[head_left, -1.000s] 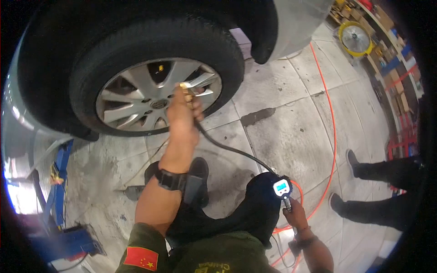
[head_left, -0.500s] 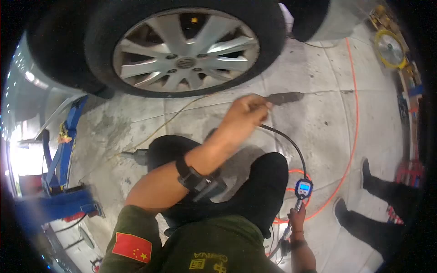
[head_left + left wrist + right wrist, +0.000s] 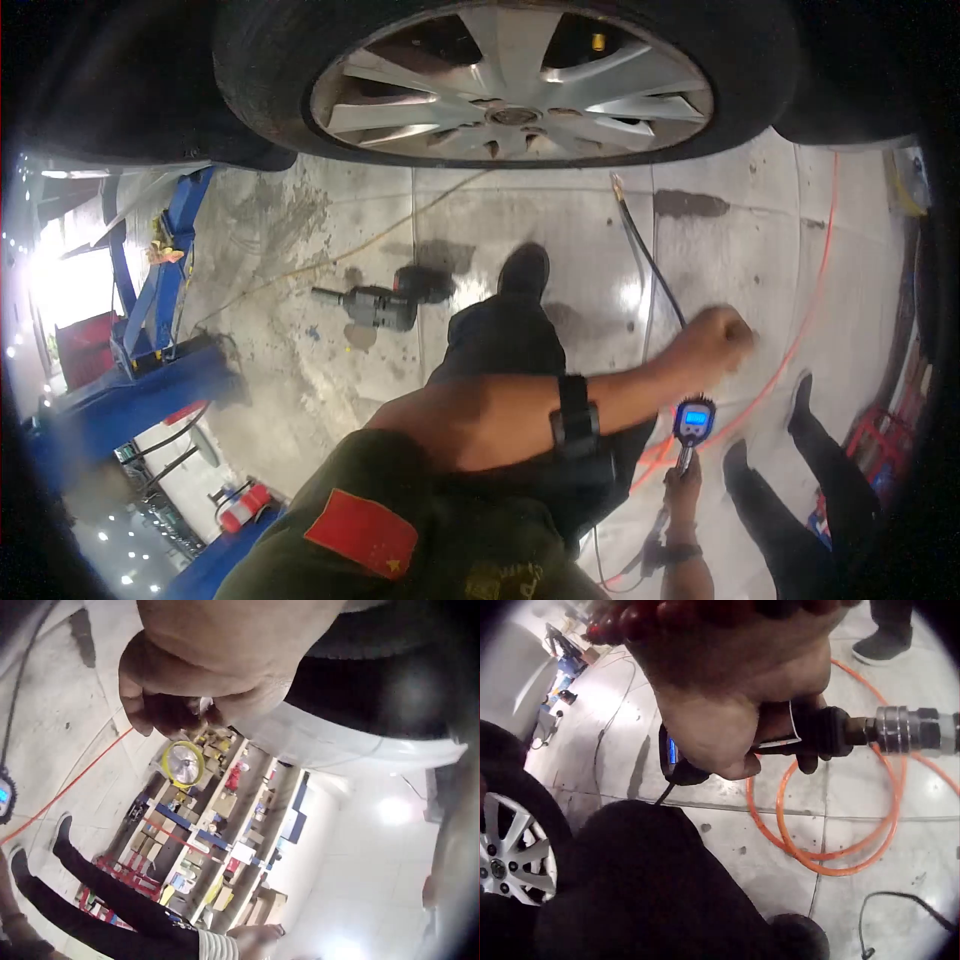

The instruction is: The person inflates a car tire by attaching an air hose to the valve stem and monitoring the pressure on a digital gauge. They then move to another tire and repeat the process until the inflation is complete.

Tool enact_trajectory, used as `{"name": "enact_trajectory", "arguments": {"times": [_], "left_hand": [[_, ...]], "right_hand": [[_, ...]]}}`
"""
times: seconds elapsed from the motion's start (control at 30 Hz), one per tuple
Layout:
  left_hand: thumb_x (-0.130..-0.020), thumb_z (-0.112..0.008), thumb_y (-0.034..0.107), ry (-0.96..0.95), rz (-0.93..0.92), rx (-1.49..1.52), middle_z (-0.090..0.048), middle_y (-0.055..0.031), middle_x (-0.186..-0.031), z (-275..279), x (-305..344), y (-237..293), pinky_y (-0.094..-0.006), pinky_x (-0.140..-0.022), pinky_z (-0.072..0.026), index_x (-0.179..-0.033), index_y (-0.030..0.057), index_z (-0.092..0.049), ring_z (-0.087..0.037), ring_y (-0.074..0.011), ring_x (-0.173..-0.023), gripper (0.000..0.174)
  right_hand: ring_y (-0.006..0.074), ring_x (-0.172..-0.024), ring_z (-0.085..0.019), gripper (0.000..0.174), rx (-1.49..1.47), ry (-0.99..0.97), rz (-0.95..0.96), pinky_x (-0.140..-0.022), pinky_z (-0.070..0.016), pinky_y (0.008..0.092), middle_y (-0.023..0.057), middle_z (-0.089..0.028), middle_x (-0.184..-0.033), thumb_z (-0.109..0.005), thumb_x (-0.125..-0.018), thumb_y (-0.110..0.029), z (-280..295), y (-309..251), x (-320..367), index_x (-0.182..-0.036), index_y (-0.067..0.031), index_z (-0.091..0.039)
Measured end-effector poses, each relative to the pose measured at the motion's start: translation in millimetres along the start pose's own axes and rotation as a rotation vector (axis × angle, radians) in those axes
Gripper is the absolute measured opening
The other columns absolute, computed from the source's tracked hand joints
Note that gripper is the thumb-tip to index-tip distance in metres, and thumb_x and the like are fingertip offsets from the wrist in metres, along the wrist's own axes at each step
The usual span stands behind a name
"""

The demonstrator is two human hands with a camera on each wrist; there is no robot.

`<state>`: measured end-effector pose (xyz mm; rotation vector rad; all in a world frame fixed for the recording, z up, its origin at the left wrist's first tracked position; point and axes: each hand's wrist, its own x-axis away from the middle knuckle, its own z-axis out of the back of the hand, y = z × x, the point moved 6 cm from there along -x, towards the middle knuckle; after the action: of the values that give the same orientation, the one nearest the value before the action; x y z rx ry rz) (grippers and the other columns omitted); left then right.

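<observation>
And there was the digital gauge (image 3: 694, 420), low on the right side, its screen lit and the right hand (image 3: 683, 490) gripping the handle just below it, fingers wrapped round. In the right-wrist view a metal coupling (image 3: 900, 730) stuck out beyond that grip, over loops of orange hose (image 3: 826, 235)! From the gauge a black hose (image 3: 648, 255) ran up past the left hand (image 3: 712, 340) to a brass end (image 3: 617, 188), free of the wheel (image 3: 500, 45) and near the tyre (image 3: 755, 70); whether it touched the floor, I couldn't tell. The left arm crossed the lap, its fingers curled in, not round the hose, and whether they pinched anything small was impossible to say. By my reading, this was an in-between step of tyre-pressure work: gauge in hand, brass end off the valve. The next move seemed to call for a choice: the left hand reaching out to pinch that brass end for another reading, or the trailing hose being gathered in, gauge held steady.
</observation>
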<state>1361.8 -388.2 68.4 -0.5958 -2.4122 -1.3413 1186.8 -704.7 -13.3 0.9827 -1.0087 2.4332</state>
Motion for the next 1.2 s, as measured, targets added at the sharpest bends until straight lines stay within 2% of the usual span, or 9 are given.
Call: {"name": "enact_trajectory", "arguments": {"times": [0.07,0.3,0.37,0.4,0.53,0.57,0.97,1.1,1.2], "left_hand": [[-0.084,-0.059,0.024,0.233,-0.244,-0.194,-0.054,-0.0049,-0.068,19.7,1.3,-8.1,-0.0331,-0.056,-0.043,-0.081,-0.0005,-0.055,-0.049,-0.0136,-0.061,0.025],[-0.092,-0.052,0.038,0.207,0.091,-0.2,-0.057,-0.0024,-0.069,24.6,238.4,-24.1,-0.0274,-0.055,-0.0413,-0.079,0.0045,-0.056,-0.049,-0.0117,-0.057,0.036],[-0.092,-0.05,0.047,0.291,0.222,0.135,-0.059,-0.0017,-0.074,11.3,330.8,-26.6,-0.0269,-0.059,-0.0436,-0.086,0.0062,-0.057,-0.053,-0.0107,-0.064,0.042],[-0.091,-0.049,0.053,0.421,0.332,0.173,-0.062,-0.0021,-0.084,0.3,373.8,-23.6,-0.0281,-0.065,-0.046,-0.094,0.0066,-0.056,-0.057,-0.0108,-0.074,0.047],[-0.087,-0.05,0.059,0.593,0.419,0.517,-0.06,-0.0127,-0.109,-49.5,488.2,-19.6,-0.0375,-0.081,-0.0487,-0.119,0.0037,-0.047,-0.06,-0.0228,-0.095,0.064],[-0.088,-0.052,0.056,0.595,0.379,0.638,-0.059,-0.0143,-0.11,-57.6,506.4,-18.6,-0.0389,-0.082,-0.0489,-0.12,0.0029,-0.046,-0.06,-0.0252,-0.097,0.063],[-0.091,-0.053,0.016,1.047,-0.315,1.356,-0.05,-0.0054,-0.076,13.2,777.5,-114.6,-0.0386,-0.062,-0.0524,-0.102,0.0012,-0.053,-0.053,-0.0193,-0.064,0.019],[-0.09,-0.054,0.018,1.184,-0.496,1.405,-0.051,-0.0055,-0.077,35.5,926.3,-143.2,-0.0375,-0.061,-0.0512,-0.104,0.0024,-0.051,-0.054,-0.0194,-0.065,0.022],[-0.09,-0.056,0.02,1.267,-0.666,1.391,-0.051,-0.0055,-0.078,44.3,1018.4,-139.0,-0.0363,-0.058,-0.05,-0.107,0.0037,-0.049,-0.055,-0.0195,-0.065,0.024]], "right_hand": [[0.0236,-0.083,-0.05,0.052,0.213,-0.006,0.15,-0.075,-0.045,0.0351,0.0154,-0.051,-0.107,-0.049,-0.072,0.004,29.8,-19.5,41.2,-0.124,0.0052,-0.042],[0.039,-0.077,-0.046,0.038,0.486,-0.193,0.377,-0.069,-0.0399,0.0454,0.0203,-0.045,-0.086,-0.054,-0.07,0.0,63.3,-175.1,234.8,-0.107,0.0039,-0.046],[0.0408,-0.075,-0.046,0.035,0.441,-0.249,0.372,-0.069,-0.0402,0.0462,0.0212,-0.046,-0.085,-0.056,-0.071,-0.004,65.9,-183.3,282.2,-0.104,0.0034,-0.047],[0.027,-0.067,-0.046,0.022,0.437,-0.261,0.462,-0.061,-0.0401,0.0373,0.0122,-0.046,-0.077,-0.053,-0.069,-0.001,63.7,-205.8,309.4,-0.09,-0.0004,-0.047],[0.033,-0.072,-0.05,0.026,0.427,-0.439,0.39,-0.065,-0.0421,0.0421,0.0171,-0.049,-0.08,-0.056,-0.068,-0.003,53.1,-211.4,389.7,-0.093,0.0001,-0.049],[0.0405,-0.093,-0.051,0.051,0.679,-0.589,0.538,-0.076,-0.0426,0.0476,0.0237,-0.049,-0.105,-0.06,-0.082,-0.01,45.5,-228.2,420.1,-0.129,-0.0092,-0.041],[0.041,-0.09,-0.056,0.053,0.992,-0.9,1.089,-0.071,-0.0459,0.0464,0.0241,-0.053,-0.109,-0.057,-0.081,-0.007,-119.2,-246.6,622.6,-0.131,-0.0046,-0.041],[0.0386,-0.095,-0.056,0.052,1.176,-0.847,1.483,-0.074,-0.0472,0.0449,0.0224,-0.054,-0.113,-0.058,-0.08,-0.009,-219.4,-223.7,705.3,-0.13,-0.0039,-0.044],[0.0379,-0.077,-0.053,0.029,1.171,-1.009,1.417,-0.067,-0.0434,0.045,0.0192,-0.052,-0.084,-0.06,-0.07,-0.008,-298.2,-246.6,792.2,-0.097,-0.0002,-0.05]]}}
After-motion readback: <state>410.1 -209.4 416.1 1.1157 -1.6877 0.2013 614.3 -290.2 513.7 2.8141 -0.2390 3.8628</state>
